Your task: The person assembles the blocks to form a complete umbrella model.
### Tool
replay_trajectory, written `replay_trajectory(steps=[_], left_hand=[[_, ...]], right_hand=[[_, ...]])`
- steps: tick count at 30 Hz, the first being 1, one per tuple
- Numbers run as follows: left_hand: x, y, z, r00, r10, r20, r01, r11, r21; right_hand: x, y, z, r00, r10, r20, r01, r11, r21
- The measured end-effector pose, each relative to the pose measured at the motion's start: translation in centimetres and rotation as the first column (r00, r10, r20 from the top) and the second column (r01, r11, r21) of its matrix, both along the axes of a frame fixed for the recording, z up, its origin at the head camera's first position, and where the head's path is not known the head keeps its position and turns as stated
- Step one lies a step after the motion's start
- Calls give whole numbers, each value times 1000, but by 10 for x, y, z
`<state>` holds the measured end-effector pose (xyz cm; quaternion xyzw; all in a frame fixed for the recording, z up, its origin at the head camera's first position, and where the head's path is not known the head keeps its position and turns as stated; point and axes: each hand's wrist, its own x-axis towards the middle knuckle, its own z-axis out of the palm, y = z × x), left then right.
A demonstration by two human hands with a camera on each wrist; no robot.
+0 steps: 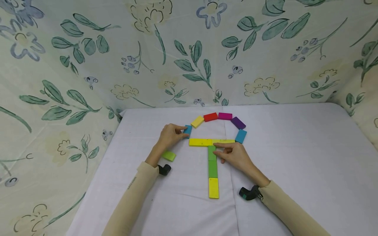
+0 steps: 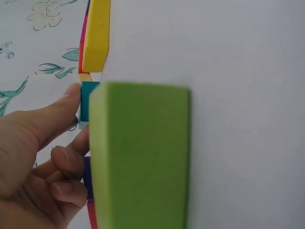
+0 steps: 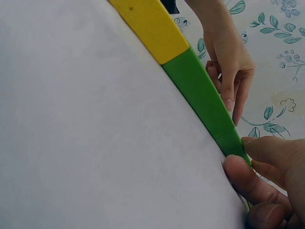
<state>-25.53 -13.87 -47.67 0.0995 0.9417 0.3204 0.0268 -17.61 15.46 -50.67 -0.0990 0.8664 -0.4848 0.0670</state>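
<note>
In the head view, my left hand (image 1: 171, 136) pinches a blue block (image 1: 187, 131) at the left end of an arc of coloured blocks. The left wrist view shows thumb and finger at that block's ends. My right hand (image 1: 234, 155) holds thumb and finger at the top green block (image 1: 212, 152), right below a row of two yellow blocks (image 1: 200, 142). In the right wrist view its fingertips (image 3: 238, 169) lie on either side of the green strip. Below stand another green block (image 1: 212, 169) and a yellow block (image 1: 214, 188), forming a stem.
The arc continues through yellow (image 1: 197, 122), red (image 1: 210, 117), magenta (image 1: 225, 116), purple (image 1: 238, 123) and blue (image 1: 241, 136) blocks. A loose lime-green block (image 1: 169, 155) lies beside my left wrist. White cloth (image 1: 280, 147) covers the table, against a floral curtain (image 1: 189, 88).
</note>
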Motion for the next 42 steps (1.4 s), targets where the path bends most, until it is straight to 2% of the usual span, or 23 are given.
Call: replay_trajectory(steps=[8,16,23,27,32,42], left_hand=[[-7,-9,2,992,-76,102,76,997,10],[-25,-21,5,960,-215,177,205,976,74],[-34,-24,8,935,-247,253,230,969,95],[-38,-25,9,927,-259,273,239,965,106],[-38,-23,8,931,-260,255,237,964,119],[-31,-19,2,958,-237,162,218,968,127]], right_hand=[[0,0,0,1000,2,1,-2,1000,1],[1,0,0,1000,-4,12,4,1000,-1],[0,0,-1,1000,-5,13,5,1000,-4],[0,0,-1,1000,-1,9,2,1000,-6],[1,0,0,1000,-2,8,2,1000,-8],[1,0,1,1000,-5,9,5,1000,-10]])
